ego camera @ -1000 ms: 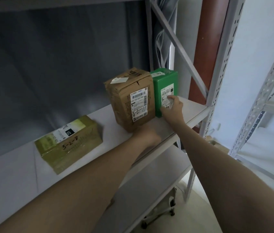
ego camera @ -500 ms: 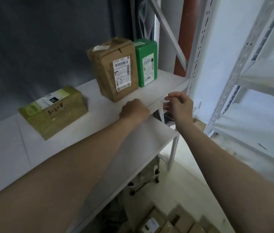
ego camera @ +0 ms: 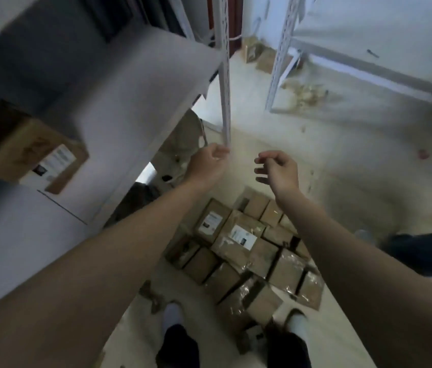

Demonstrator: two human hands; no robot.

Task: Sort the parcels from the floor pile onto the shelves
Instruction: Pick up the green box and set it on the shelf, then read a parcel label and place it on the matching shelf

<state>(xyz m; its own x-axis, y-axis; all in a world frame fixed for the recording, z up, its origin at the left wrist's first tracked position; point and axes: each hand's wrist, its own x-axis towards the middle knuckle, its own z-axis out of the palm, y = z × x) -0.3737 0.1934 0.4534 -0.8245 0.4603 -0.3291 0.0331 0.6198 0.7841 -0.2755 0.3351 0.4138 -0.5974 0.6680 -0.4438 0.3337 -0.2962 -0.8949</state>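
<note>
Brown cardboard parcel (ego camera: 37, 158) with a white label is lying on the white shelf board (ego camera: 130, 102). The left hand (ego camera: 207, 166) is hovering empty, fingers loosely curled, and the right hand (ego camera: 278, 171) is hanging relaxed, also empty. Below them the floor pile of taped brown cardboard boxes (ego camera: 244, 243) is sitting. These are probably light and stiff, slick where taped, and best gripped across opposite sides.

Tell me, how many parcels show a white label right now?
3. The shelf parcel sits on the left shelf; the left pile parcel and right pile parcel lie side by side in the floor pile. Blur may hide more labels.
</note>
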